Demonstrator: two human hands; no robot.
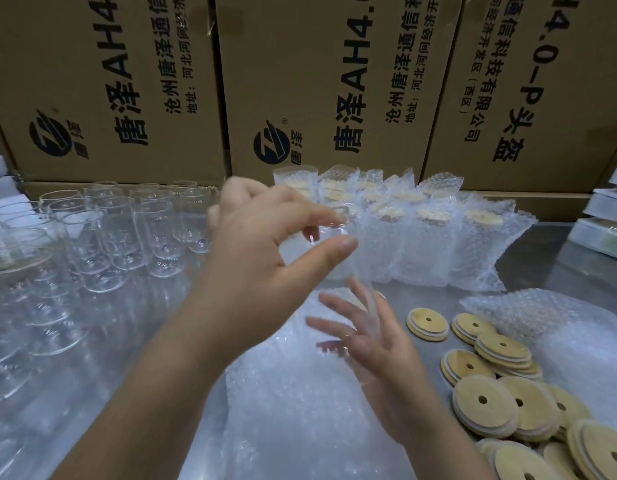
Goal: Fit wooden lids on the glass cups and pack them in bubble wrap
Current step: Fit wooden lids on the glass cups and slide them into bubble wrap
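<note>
**Q:** What are the hands doing?

**A:** The left hand (265,258) is raised, its thumb and fingers curved round a clear glass cup (334,261). The cup is blurred and sits in front of the packed row. The right hand (372,344) is just below and apart from the left, fingers straight and spread. It is above flat bubble wrap (289,393) lying on the dull metal table (549,268).

**Q:** What surrounds them, and how many?

**A:** On the left stand the bare glasses (120,237), smooth upright cylinders in rows. There are more than a dozen; an exact count is not possible. Behind are the wrapped cups (428,244), at least ten, upright in dimpled clear bags with pale wood showing at the tops. On the right lie the wooden lids (485,405), flat round discs, each with a small hole. At least twelve lie in overlapping stacks. Beside them is a loose bubble-wrap heap (542,323).

**Q:** Any writing?

**A:** Three brown cardboard boxes (317,81) stand behind. They carry black print turned sideways: "唐泽AH4", "沧州唐泽通信", "科技有限公司" and "P头盔", plus a round logo.
</note>
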